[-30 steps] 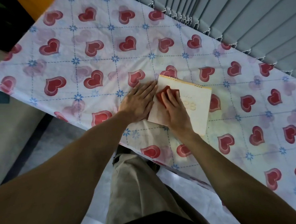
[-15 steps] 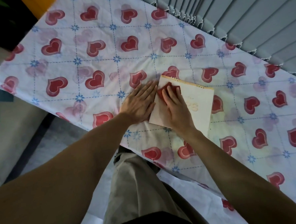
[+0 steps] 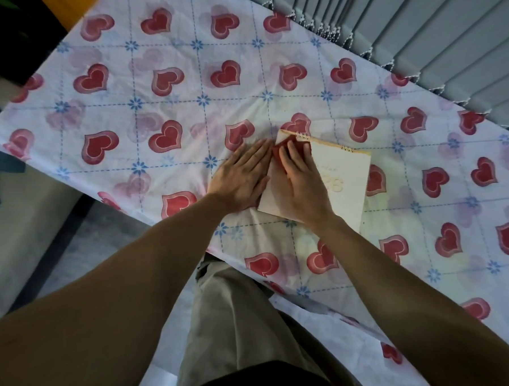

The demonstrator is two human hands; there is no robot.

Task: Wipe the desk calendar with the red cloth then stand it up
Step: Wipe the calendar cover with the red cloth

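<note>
On the calendar's upper left corner, the red cloth (image 3: 277,153) was pressed flat under the open right hand (image 3: 302,181); nothing was gripped. Just beside it, the left hand (image 3: 241,181) was spread flat, steadying the edge. The desk calendar (image 3: 341,182), pale card with wire binding, lay flat on a heart-printed tablecloth (image 3: 154,109). Thin, wrinkled fabric could slide under pressure, shifting the calendar.

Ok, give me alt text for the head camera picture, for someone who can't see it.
A person's right hand presses a red cloth flat onto a cream spiral-bound desk calendar lying flat on a heart-patterned tablecloth. The left hand rests flat beside the calendar's left edge. Grey vertical blinds hang behind.
</note>
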